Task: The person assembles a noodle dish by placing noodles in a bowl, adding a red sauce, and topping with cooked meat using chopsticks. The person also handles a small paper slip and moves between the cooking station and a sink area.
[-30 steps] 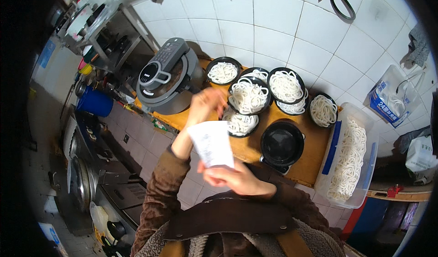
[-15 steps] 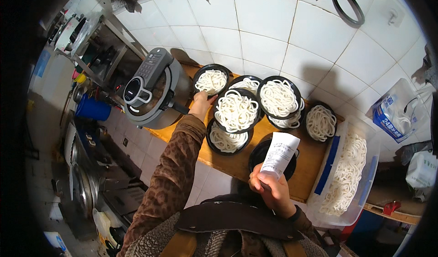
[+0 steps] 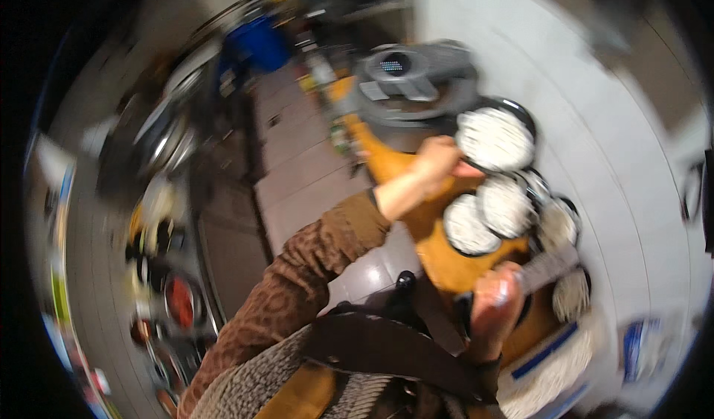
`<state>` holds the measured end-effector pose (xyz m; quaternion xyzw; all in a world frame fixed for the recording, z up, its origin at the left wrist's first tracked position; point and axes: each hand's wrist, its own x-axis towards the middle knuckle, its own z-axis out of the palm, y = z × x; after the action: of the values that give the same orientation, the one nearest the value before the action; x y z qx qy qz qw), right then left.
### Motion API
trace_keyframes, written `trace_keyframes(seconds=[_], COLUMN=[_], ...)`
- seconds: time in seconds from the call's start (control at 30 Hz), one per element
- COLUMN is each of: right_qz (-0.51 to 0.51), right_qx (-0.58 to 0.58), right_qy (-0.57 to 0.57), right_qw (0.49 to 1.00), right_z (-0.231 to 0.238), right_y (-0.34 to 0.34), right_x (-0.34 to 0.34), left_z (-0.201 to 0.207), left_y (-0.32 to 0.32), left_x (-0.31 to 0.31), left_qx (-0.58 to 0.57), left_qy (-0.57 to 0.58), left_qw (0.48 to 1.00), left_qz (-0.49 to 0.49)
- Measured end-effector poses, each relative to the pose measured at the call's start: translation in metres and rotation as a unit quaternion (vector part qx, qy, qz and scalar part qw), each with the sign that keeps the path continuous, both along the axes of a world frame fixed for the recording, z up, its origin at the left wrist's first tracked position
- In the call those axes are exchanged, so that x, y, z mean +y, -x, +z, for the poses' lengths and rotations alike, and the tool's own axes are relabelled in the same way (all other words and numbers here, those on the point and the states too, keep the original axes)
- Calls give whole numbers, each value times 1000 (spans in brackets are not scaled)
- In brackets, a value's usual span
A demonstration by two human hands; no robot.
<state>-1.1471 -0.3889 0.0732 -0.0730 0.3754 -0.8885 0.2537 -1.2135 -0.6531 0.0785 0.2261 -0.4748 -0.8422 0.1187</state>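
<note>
The picture is smeared by motion. My left hand (image 3: 437,162) is closed on the near rim of a round black bowl of thick white noodles (image 3: 494,138), beside the grey electric cooker (image 3: 416,91). That bowl looks raised a little off the wooden table (image 3: 442,266). In my right hand (image 3: 497,304), closed in front of me, is a white printed paper slip (image 3: 549,267). Between the hands stand more black bowls of noodles, one (image 3: 507,207) resting partly over another bowl (image 3: 470,225). A dark bowl (image 3: 462,311) is partly hidden behind my right hand.
A clear plastic tub of noodles (image 3: 554,370) sits at the table's right end, along the white tiled wall (image 3: 625,218). To the left, past the tiled floor (image 3: 305,136), are a dark counter (image 3: 227,196) with pans and a blue bucket (image 3: 260,43).
The view has swung left, so everything sits farther right and shows more of the counter. My left hand now grips the noodle bowl, which appears lifted. The slip stays in my right hand.
</note>
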Motion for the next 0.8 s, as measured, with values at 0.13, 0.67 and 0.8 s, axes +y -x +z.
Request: trace_keyframes(seconds=[0.13,0.67,0.8], right_qz=[-50,639,661], right_qx=[-95,-210,-134], right_qy=[-34,-79,-125], right_qw=[994,736,727], right_z=[-10,-70,-68], right_y=[-14,-306,-335], right_x=[-37,-234,-273], left_z=[33,2,-19], left_y=[-143,-654,-681], left_x=[-15,19,11], left_qx=[27,-81,-75], left_qy=[19,48,42], left_qw=[999,921,898], left_qz=[17,378,432])
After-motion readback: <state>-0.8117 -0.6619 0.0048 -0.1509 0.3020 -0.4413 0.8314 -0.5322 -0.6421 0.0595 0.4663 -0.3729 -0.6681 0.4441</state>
